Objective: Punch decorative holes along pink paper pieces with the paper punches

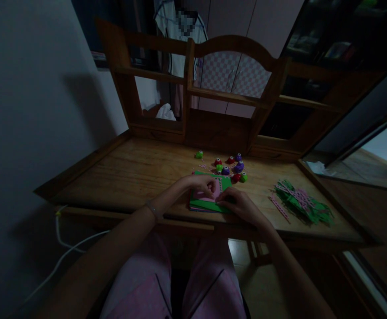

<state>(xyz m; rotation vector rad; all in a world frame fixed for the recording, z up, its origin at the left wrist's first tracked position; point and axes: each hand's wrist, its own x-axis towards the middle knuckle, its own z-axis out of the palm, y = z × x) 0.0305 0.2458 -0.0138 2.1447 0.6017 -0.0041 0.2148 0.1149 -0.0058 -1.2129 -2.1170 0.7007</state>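
Observation:
A stack of green paper sheets lies near the front edge of the wooden desk. On top of it rests a small pink paper piece. My left hand pinches the upper edge of that pink piece, fingers curled. My right hand rests on the green stack and touches the pink piece's right side with its fingertips. Just beyond the stack sit several small craft punches in green, red and purple.
A heap of green and pink paper strips lies at the desk's right. A wooden hutch rises at the back. A white cable hangs by the left wall. My pink-clad knees show below the desk edge.

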